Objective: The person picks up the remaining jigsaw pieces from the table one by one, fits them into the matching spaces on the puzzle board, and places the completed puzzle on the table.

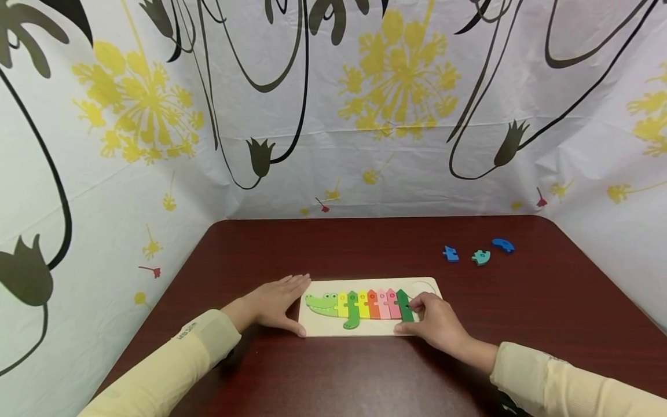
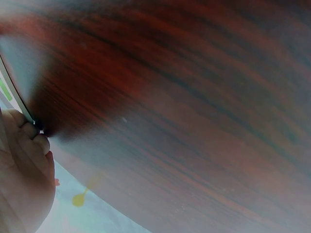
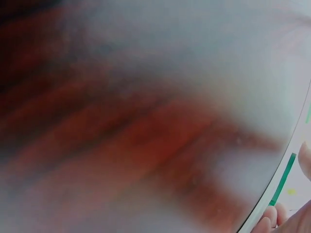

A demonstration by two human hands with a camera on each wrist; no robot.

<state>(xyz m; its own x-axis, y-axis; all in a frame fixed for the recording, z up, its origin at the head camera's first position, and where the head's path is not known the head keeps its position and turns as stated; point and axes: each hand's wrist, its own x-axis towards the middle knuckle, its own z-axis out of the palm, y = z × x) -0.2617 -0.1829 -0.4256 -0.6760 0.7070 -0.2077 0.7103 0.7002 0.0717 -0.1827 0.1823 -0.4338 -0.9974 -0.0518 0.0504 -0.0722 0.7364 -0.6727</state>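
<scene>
A pale wooden puzzle board [image 1: 323, 331] with a crocodile of coloured, jigsaw-edged pieces lies on the table. My left hand [image 1: 273, 301] rests along its left end, fingers extended toward the top corner and thumb spread to the bottom corner. At the crocodile's tail end, my right hand [image 1: 438, 324] holds a dark green puzzle piece [image 1: 403, 304] between thumb and curled fingers. That piece sits right beside the pink pieces [image 1: 388, 304]. In the right wrist view, the fingertips [image 3: 272, 213] are at one end of the green strip.
Three loose puzzle pieces lie at the back right of the table: a blue one [image 1: 450, 253], a teal one [image 1: 481, 257] and a curved blue one [image 1: 503, 245]. A patterned white cloth [image 1: 323, 150] hangs behind the dark red table [image 1: 333, 249] and along its sides.
</scene>
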